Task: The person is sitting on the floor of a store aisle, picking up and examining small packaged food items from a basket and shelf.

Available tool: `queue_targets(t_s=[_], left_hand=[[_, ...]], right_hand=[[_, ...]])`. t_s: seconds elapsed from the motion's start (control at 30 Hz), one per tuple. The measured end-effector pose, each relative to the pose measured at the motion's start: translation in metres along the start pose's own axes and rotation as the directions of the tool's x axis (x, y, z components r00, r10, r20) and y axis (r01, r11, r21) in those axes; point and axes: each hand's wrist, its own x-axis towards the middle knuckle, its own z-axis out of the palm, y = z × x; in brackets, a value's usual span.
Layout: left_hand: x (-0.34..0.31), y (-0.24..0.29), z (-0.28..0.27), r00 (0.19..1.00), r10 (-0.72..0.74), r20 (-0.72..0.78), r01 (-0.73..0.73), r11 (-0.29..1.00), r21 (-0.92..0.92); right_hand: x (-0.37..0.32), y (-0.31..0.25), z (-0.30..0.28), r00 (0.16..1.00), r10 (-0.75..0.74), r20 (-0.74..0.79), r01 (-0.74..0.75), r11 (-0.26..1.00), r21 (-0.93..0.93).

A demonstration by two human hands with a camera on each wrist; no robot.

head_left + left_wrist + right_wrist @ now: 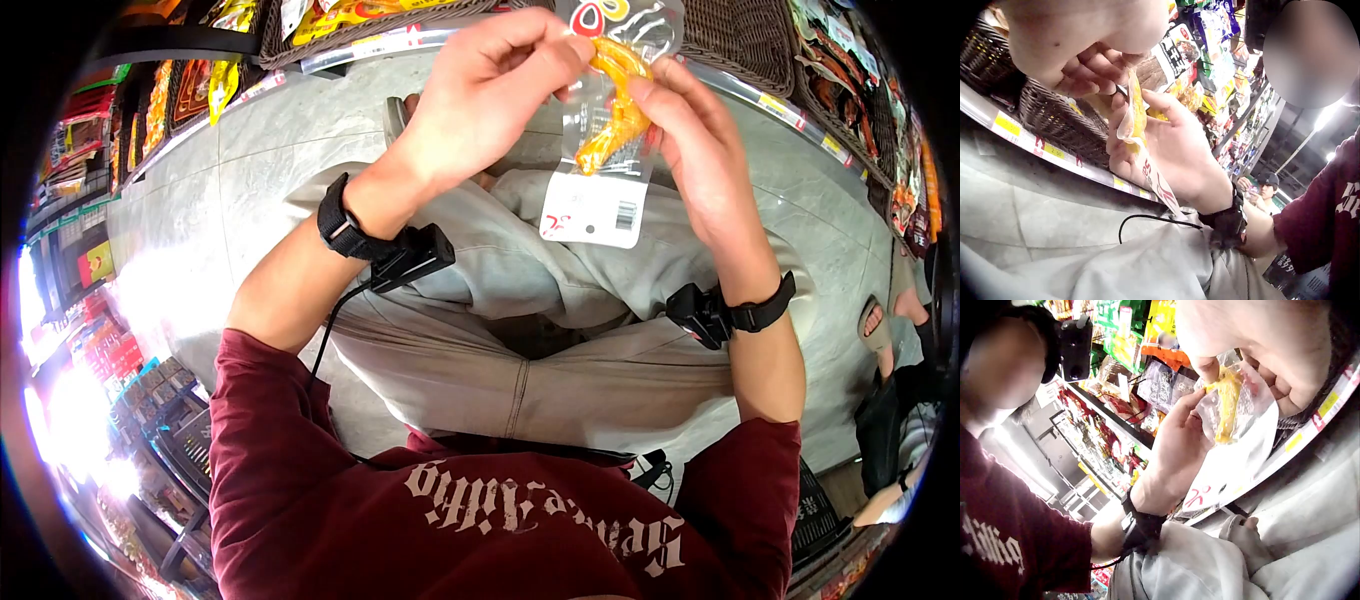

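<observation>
A clear vacuum pack with a yellow-orange piece of food [618,110] inside is held up between both hands in the head view. The left hand [490,95] pinches its upper left part with thumb and fingers. My right hand [700,150] grips the right edge, thumb on the front. A white label end [595,208] with a barcode, red marks and a small hole hangs below. In the right wrist view the yellow food [1229,403] shows through the clear film; in the left wrist view the pack [1136,115] appears nearly edge-on.
Wicker baskets [735,45] of packaged goods line a shelf with a price-tag strip [770,105] beyond the hands. More racks stand at the left. The lap in pale trousers [530,390] lies below the hands. Another person's sandalled foot [874,322] is at the right.
</observation>
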Motion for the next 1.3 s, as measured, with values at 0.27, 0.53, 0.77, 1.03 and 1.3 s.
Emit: queue_targets(t_s=[0.27,0.53,0.77,1.03,1.3], left_hand=[[0.007,0.002,-0.004,0.953,-0.075,-0.293,0.026,0.986,-0.166],[0.008,0.003,-0.003,0.955,-0.037,-0.294,-0.011,0.987,-0.159],[0.001,0.005,0.010,0.993,-0.116,0.025,0.118,0.932,-0.343],[0.001,-0.012,0.006,0.993,-0.046,0.106,0.077,0.948,-0.309],[0.000,0.001,0.007,0.988,-0.098,0.119,0.121,0.973,-0.197]], right_hand=[[-0.003,-0.004,-0.001,0.986,0.125,0.107,-0.124,0.992,-0.018],[-0.004,-0.001,0.002,0.992,0.055,0.117,-0.057,0.998,0.019],[0.000,0.002,0.002,1.000,-0.003,0.011,0.003,1.000,0.025],[0.001,-0.001,-0.002,1.000,-0.026,-0.017,0.027,0.999,0.044],[0.003,0.003,-0.005,0.996,-0.037,-0.075,0.047,0.991,0.128]])
